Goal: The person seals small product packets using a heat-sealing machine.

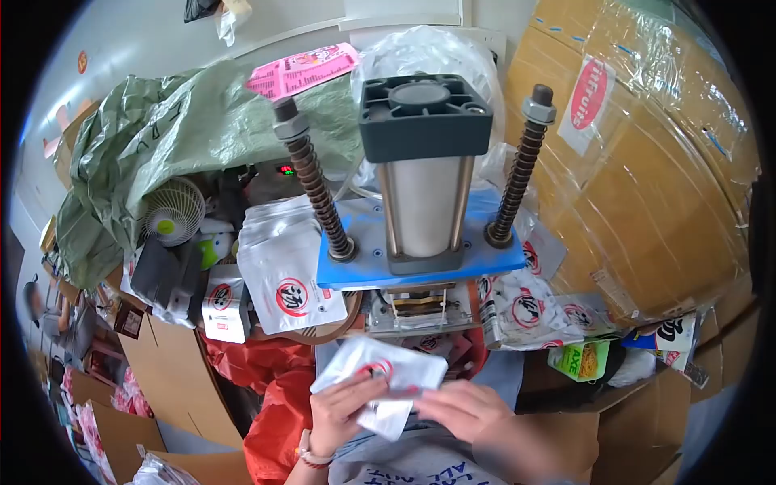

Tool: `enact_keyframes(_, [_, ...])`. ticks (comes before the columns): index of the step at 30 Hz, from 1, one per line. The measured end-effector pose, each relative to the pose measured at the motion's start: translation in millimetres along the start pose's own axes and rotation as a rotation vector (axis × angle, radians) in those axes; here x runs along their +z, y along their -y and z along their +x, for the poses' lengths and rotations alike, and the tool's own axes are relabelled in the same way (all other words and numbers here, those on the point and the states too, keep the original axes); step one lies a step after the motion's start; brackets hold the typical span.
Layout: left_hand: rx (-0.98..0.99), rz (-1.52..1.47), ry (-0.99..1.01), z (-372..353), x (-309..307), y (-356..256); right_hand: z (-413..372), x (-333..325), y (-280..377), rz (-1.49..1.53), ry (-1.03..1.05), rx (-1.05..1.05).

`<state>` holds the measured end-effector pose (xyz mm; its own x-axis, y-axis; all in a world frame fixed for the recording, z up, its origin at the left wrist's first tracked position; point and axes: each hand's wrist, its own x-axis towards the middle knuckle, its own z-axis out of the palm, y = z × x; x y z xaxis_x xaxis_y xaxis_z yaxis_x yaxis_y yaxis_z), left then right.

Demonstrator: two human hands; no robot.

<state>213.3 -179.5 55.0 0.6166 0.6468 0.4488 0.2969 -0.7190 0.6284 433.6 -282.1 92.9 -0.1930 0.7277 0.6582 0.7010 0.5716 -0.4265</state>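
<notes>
A silver-white pouch (416, 365) with a red round print is held low in front of the press (424, 202). My left hand (343, 408) is closed on its lower left part, fingers across the print. At the pouch's lower right edge is my right hand (465, 406), blurred, its fingers pressed together; whether they grip the pouch is unclear. A smaller silver piece (386, 418) hangs below, between the hands. Left of the press lies a stack of similar pouches (283, 267). More printed pouches (529, 311) lie right of the press.
A blue plate (347, 271) and two spring posts belong to the press. A large cardboard box (647, 178) stands at the right. At the left are a small fan (172, 212), a green sheet (202, 121) and a red bag (279, 420). A green packet (579, 361) lies right.
</notes>
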Motion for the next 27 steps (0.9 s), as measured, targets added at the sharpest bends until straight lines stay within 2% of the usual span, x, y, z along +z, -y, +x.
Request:
enact_keyframes(1, [0.037,-0.11,0.066,2.0,-4.6,-4.9,-2.2,-4.5,4.2,0.021,-0.05,-0.062])
enact_keyframes(3, [0.064,-0.192,0.132,5.6,0.8,-4.2,-3.3,-9.2,2.7,0.094,-0.028,0.003])
enact_keyframes(4, [-0.077,-0.303,0.255,5.0,10.7,1.6,-0.7,-7.6,-2.9,0.112,-0.027,0.052])
enact_keyframes(5, [-0.22,-0.41,0.375,3.3,22.8,10.0,-3.1,0.6,-13.3,0.136,-0.009,0.186])
enact_keyframes(6, [-0.264,-0.499,0.408,-2.2,43.1,28.8,-11.1,15.3,-29.1,0.098,-0.031,0.321])
enact_keyframes(7, [-0.44,-0.606,0.441,-12.0,65.3,44.3,-19.3,28.4,-42.7,0.06,-0.053,0.458])
enact_keyframes(8, [-0.616,-0.709,0.47,-20.8,84.3,51.7,-25.5,29.1,-50.7,0.126,-0.073,0.51])
enact_keyframes(9, [-0.568,-0.902,0.386,-22.3,98.6,48.5,-26.0,22.4,-52.0,0.121,-0.078,0.51])
enact_keyframes(12, [-0.557,-0.855,0.438,-12.9,102.1,44.9,-29.7,4.2,-51.2,0.163,0.035,0.521])
enact_keyframes(13, [-0.523,-0.869,0.389,-8.5,102.5,40.9,-30.1,4.3,-50.7,0.162,0.038,0.527])
enact_keyframes(15, [-0.555,-0.866,0.418,-5.6,98.8,44.2,-29.3,9.5,-48.1,-0.038,-0.004,0.438])
enact_keyframes(16, [-0.581,-0.859,0.446,-6.3,97.1,45.9,-29.5,18.2,-47.1,-0.031,0.003,0.436])
enact_keyframes(18, [-0.643,-0.929,0.428,-16.2,100.5,46.8,-36.7,42.4,-49.1,-0.206,-0.071,0.485])
enact_keyframes(19, [-0.702,-0.999,0.423,-23.6,102.6,46.9,-42.0,51.6,-52.3,-0.282,0.03,0.474])
enact_keyframes(21, [-0.73,-1.031,0.421,-34.8,110.4,54.1,-49.1,57.2,-53.6,-0.227,0.065,0.499])
enact_keyframes(24, [-0.638,-0.9,0.373,-35.0,108.6,56.1,-40.5,46.6,-50.3,-0.228,0.049,0.509])
enact_keyframes(26, [-0.656,-0.995,0.339,-19.7,96.6,43.8,-39.2,39.3,-54.2,-0.151,0.044,0.408])
enact_keyframes(27, [-0.576,-0.934,0.333,-18.1,99.8,46.2,-37.7,40.1,-56.6,-0.133,0.044,0.433])
